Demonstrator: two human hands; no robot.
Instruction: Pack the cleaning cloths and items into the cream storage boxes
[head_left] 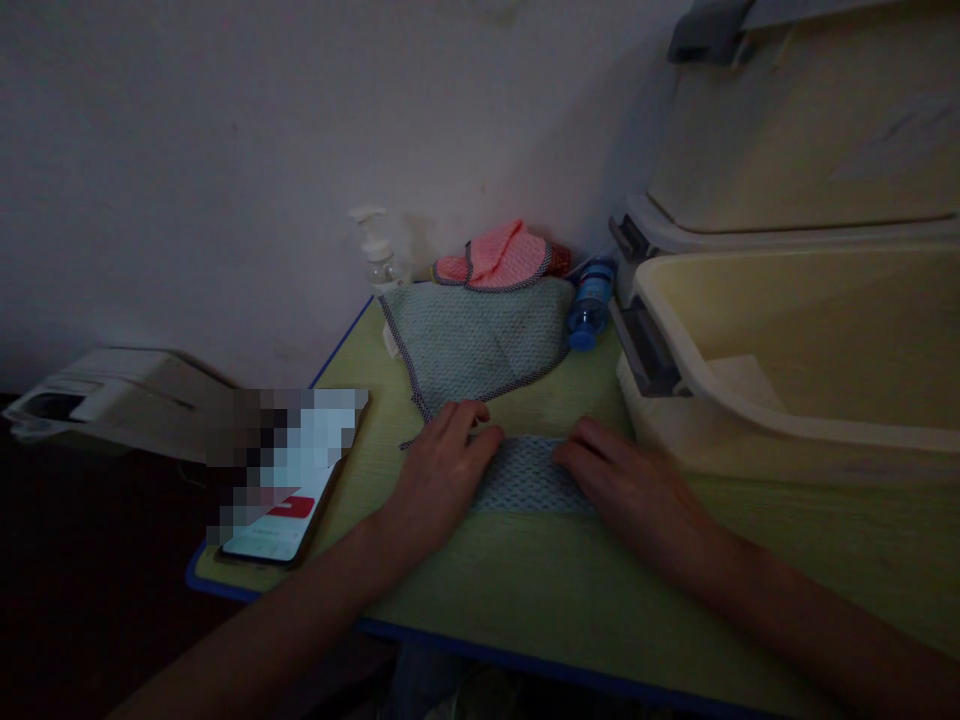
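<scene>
I seem to be in a home, in a dim room where a small green table (540, 590) with a blue edge stands by a plain, smudged wall (300, 150). What lies around me is household stuff: a pump bottle (380, 265), a pink cloth (510, 255), a large grey cloth (487, 335), a cloth strip (525, 475) in front of me, a blue bottle (591, 300) and a lit phone (300, 490). To my right sits a cream storage box (660, 430), its lid (795, 150) raised; which room this is, I cannot tell.
</scene>
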